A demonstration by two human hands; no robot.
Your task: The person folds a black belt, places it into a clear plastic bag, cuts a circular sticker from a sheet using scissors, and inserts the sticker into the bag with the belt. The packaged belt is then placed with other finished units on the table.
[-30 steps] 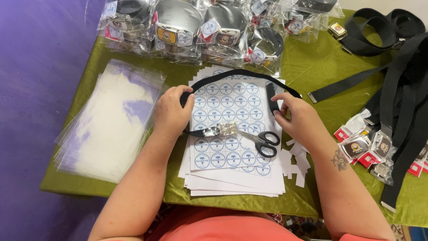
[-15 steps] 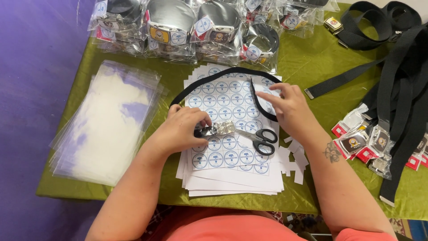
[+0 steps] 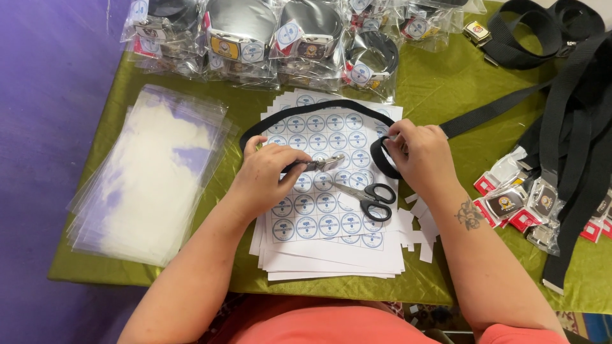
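Arching over sticker sheets (image 3: pixel 322 191): black webbing belt (image 3: pixel 306 108), metal buckle (image 3: pixel 325 163).

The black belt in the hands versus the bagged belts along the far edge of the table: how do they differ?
The black belt lies unbagged, stretched in a loose arc over the sticker sheets; the bagged belts are coiled tight inside clear bags. Its buckle is held at the left hand and its strap at the right hand; the bagged ones lie untouched and carry round stickers. Both have black straps with metal buckles.
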